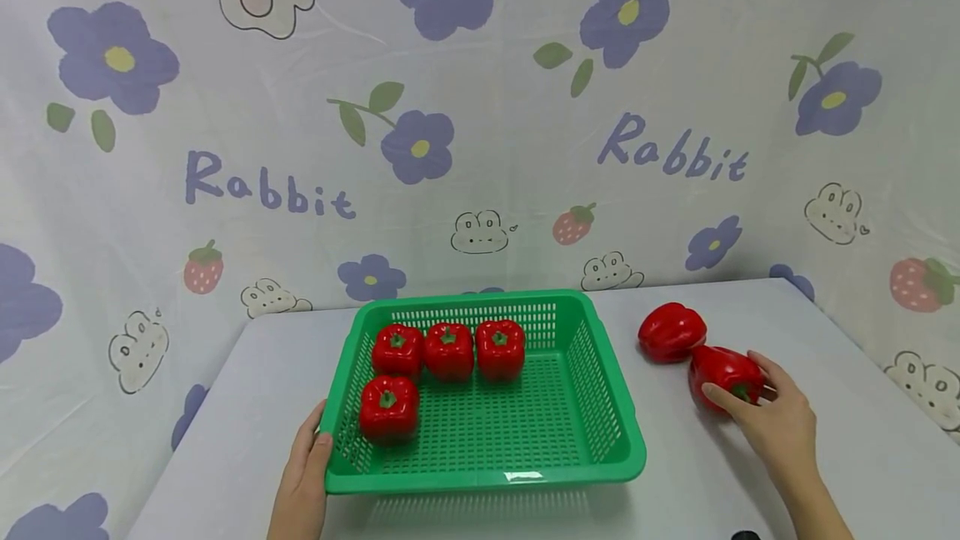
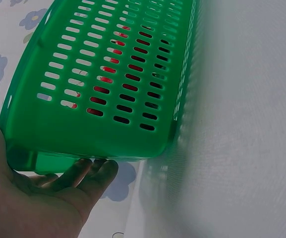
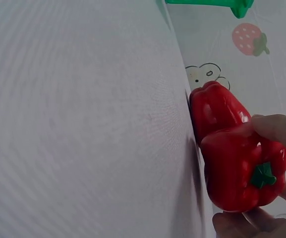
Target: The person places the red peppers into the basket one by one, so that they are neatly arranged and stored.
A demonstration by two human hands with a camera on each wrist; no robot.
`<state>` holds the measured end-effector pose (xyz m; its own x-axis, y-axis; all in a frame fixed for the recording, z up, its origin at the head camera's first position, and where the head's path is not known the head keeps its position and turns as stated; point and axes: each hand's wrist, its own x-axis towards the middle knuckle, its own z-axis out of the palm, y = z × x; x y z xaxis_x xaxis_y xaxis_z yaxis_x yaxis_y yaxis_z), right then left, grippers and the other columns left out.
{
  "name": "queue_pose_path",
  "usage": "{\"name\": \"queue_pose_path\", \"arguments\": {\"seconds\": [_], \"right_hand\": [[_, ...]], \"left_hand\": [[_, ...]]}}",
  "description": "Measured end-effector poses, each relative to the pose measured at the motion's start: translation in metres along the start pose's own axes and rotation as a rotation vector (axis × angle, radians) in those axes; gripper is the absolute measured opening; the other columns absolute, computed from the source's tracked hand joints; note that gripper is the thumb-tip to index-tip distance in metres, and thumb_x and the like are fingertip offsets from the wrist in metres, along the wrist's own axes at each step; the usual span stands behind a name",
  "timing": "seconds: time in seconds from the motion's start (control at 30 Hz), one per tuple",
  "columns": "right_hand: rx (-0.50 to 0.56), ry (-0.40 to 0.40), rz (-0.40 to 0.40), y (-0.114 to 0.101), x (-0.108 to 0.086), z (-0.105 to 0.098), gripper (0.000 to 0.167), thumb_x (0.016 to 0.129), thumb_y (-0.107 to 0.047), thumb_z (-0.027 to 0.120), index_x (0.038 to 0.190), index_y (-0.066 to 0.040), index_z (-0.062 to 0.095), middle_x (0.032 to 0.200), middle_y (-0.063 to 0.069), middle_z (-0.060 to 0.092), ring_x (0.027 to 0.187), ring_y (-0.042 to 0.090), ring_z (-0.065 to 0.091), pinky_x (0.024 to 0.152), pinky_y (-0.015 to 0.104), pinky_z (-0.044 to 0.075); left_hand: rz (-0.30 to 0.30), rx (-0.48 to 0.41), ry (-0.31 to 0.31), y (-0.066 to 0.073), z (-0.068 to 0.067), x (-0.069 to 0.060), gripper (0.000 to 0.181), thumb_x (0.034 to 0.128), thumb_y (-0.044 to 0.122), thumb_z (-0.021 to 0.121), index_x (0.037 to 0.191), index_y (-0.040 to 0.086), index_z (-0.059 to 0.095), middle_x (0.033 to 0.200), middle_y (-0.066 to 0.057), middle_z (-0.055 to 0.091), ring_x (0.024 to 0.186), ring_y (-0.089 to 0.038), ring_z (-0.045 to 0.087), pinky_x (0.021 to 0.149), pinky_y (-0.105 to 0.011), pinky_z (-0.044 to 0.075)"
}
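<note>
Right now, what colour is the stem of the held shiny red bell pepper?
The stem is dark green, clearest in the right wrist view.

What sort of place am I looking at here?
Probably a staged tabletop set-up indoors, perhaps for filming: a white table, a printed fabric backdrop lettered "Rabbit", and a green basket holding four red peppers.

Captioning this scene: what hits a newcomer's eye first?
First, the green basket on the white table, with four red peppers inside, three along its far side. To its right, the right fingers hold a fifth pepper beside a sixth. The left fingers grip the basket's left edge.
</note>
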<state>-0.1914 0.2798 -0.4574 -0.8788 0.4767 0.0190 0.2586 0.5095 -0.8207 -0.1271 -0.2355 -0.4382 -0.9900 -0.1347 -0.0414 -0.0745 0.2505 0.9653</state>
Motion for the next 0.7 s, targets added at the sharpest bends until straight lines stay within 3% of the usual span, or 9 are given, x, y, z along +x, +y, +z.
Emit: {"name": "queue_pose_path", "arguments": {"seconds": [0.7], "right_hand": [[0.069,0.093,-0.068,-0.0043,-0.0069,0.0035,0.083,0.089,-0.03,0.075,0.156,-0.013,0.029,0.149,0.026,0.033,0.132,0.046,0.032,0.093,0.063,0.043]], "left_hand": [[-0.009,0.016,-0.004,-0.0001,0.0006,0.0002,0.061,0.1084,0.041,0.029,0.158,0.008,0.014,0.159,-0.018,0.02,0.139,-0.034,0.026,0.107,-0.057,0.028]]}}
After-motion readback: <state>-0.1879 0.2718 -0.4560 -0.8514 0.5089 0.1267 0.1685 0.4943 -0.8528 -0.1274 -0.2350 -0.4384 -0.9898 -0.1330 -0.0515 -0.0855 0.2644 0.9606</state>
